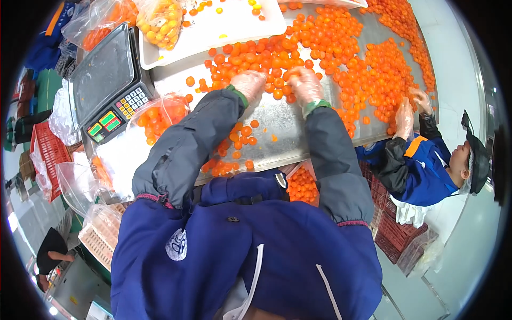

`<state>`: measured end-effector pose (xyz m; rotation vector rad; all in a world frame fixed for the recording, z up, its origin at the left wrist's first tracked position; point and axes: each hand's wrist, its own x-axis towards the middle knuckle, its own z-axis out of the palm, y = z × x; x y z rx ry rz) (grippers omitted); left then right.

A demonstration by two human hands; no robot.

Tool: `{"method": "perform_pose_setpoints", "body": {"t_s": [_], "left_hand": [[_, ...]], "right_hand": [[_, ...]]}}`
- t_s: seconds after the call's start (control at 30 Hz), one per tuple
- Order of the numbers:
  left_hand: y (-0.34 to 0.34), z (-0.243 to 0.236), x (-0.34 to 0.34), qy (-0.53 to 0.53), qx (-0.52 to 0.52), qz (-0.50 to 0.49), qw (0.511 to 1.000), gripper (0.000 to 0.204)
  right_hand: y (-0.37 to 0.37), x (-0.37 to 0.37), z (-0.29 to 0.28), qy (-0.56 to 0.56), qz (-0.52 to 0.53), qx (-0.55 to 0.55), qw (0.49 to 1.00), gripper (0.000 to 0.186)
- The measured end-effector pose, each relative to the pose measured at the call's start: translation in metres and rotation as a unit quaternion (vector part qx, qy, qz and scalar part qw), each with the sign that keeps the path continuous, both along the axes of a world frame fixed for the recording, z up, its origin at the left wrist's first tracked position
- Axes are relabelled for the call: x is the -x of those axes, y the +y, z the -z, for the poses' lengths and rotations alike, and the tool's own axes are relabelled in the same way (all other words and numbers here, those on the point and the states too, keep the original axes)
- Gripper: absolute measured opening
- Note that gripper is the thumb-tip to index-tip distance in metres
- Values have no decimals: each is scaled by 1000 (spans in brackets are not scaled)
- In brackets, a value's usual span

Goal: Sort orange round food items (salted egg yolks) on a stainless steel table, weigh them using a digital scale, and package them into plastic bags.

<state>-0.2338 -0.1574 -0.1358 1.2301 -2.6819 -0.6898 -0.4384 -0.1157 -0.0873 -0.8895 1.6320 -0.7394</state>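
Observation:
Small glossy orange balls (250,56), which look like yolks or small fruit, lie in a loose heap on a metal table (277,130). My left hand (250,85), in a clear glove, rests at the heap's near edge with its fingers curled together; what is in them, if anything, is hidden. To its right, my gloved right hand (305,85) has its fingers closed around an orange ball at the fingertips. Several balls lie between the two hands. A smaller loose group of balls (242,136) lies nearer to me, below my left forearm.
A scale (114,90) stands at the left, beside a clear bag of orange balls (162,117). Behind is a white tray (213,45) with a bag of yellow balls (160,24). A co-worker (426,160) handles balls at the right. Red crates (400,234) stand below the table.

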Motion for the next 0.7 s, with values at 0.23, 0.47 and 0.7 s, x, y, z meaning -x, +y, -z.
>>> {"method": "perform_pose_setpoints", "body": {"t_s": [0.23,0.47,0.7], "left_hand": [[-1,5,-6,-38,-84,6,996,20],[22,1,26,-25,40,6,999,29],[22,31,19,-10,-48,-64,997,28]], "right_hand": [[17,37,34,19,56,58,997,8],[-5,-10,24,416,-251,193,852,24],[-4,-23,52,299,-109,107,942,32]]}}
